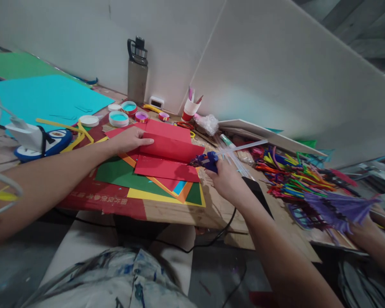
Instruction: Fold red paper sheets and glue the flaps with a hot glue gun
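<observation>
My left hand [133,140] pinches the left end of a folded red paper [170,147], thumb on top, lifting one flap. In my right hand [226,177] is a blue glue gun [208,161], with a long clear glue stick [244,146] jutting from its back. Its nozzle meets the right part of the red paper's fold, where a shiny line shows along the crease. Beneath lie layered coloured sheets, among them a dark green sheet [115,173] and a yellow sheet [167,198].
Behind stand a grey bottle [137,79], a paper cup of pens [190,109] and several small tubs [118,119]. Pipe cleaners [295,171] heap at the right, near another person's hand [365,233] with a purple fan-like piece [340,209]. A black cable [208,244] hangs at the front edge.
</observation>
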### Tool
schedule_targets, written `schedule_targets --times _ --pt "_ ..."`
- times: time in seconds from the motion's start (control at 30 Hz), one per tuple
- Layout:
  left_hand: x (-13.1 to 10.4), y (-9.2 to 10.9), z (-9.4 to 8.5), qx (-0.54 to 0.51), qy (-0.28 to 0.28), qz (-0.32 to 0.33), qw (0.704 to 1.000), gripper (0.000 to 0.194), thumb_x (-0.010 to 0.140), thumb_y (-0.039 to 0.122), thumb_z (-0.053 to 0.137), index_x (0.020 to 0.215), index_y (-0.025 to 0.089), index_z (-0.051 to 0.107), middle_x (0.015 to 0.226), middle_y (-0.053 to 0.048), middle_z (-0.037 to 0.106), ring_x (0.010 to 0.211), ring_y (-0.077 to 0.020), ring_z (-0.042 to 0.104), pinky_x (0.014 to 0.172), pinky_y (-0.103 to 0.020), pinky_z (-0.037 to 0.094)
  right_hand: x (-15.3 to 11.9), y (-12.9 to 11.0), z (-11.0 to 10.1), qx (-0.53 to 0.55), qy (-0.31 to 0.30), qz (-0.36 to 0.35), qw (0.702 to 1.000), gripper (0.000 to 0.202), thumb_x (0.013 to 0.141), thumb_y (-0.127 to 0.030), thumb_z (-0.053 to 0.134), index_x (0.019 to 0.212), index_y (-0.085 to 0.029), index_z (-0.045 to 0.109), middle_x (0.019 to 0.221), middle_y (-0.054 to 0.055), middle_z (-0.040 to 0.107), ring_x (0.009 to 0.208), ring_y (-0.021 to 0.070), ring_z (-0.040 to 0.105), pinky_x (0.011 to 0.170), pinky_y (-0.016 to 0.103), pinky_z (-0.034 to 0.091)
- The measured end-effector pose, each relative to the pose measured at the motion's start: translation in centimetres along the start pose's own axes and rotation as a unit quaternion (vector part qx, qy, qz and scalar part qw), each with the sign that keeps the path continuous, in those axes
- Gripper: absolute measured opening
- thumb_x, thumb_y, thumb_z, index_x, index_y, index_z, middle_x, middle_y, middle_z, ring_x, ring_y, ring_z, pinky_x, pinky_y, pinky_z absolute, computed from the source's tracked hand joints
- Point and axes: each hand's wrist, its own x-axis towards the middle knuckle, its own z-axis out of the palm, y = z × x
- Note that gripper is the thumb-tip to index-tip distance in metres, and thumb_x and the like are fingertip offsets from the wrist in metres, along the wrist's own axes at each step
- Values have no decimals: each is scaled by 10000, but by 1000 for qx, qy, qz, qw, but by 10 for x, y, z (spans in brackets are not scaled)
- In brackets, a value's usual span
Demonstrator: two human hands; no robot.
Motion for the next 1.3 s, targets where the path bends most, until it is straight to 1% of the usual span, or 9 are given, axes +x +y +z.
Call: schedule_targets --times 0.13,0.3,0.4,0.7,0.83,0.93,1.03,1.17,1.3 --pt "0 0 -1 39 -30 20 999 320 652 443 670 772 152 726 678 -38 693 676 -215 613 593 -265 437 -1 -1 -2 -2 -4 1 1000 241 869 -332 462 999 -156 562 949 143 652 897 269 616 699 321 425" --pt "-1 0 -1 54 -64 27 996 400 723 507 599 827 140 718 825 -55 723 713 -204 633 624 -258 450 2 -30 1 47 -22 -26 998 250 865 -307 479 1044 -157 569 978 131 664 912 259 618 707 310 431" --pt "-1 -1 -2 71 -62 27 995 435 729 519 589 892 137 718 841 -48 722 731 -207 636 638 -266 459 4 -36 3 61 -26 -22 998 252 857 -281 496 1054 -143 570 988 135 665 913 255 619 708 306 432" --pt "-5 2 -5 176 -152 88 969 444 778 480 541 998 139 721 818 -28 722 725 -182 618 641 -238 436 2 1 7 54 -6 -2 999 231 845 -279 524 1023 -142 579 969 147 650 921 264 608 730 323 431" --pt "-7 4 -9 224 -166 117 953 435 777 501 556 966 151 734 860 -46 731 788 -198 632 733 -266 454 -2 19 8 67 8 12 998 258 833 -289 527 1051 -157 568 911 114 646 836 238 614 685 317 438" --pt "-9 4 -12 216 -235 181 930 410 796 516 551 967 187 726 1083 -58 702 1013 -218 607 896 -285 433 -7 35 10 164 -25 61 984 230 825 -333 520 976 -169 577 737 51 624 614 182 593 562 290 437" --pt "-12 7 -8 176 -295 225 912 477 869 553 431 1007 191 709 1245 -63 628 1193 -215 518 1024 -294 354 -14 47 10 298 -43 88 950 220 798 -360 535 920 -176 542 570 -23 553 457 143 534 468 265 417" --pt "-14 16 4 177 -283 214 918 544 931 543 289 1175 199 633 1313 -55 580 1260 -198 463 1073 -306 300 -18 51 13 355 -24 78 931 197 773 -345 547 888 -189 510 538 -55 519 415 124 506 441 253 413" --pt "-17 25 18 256 -233 200 917 572 855 602 429 1260 222 569 1345 -55 551 1230 -222 489 1033 -312 344 -13 49 20 303 -7 68 951 192 770 -342 561 894 -196 548 645 -21 577 459 117 517 455 248 418"
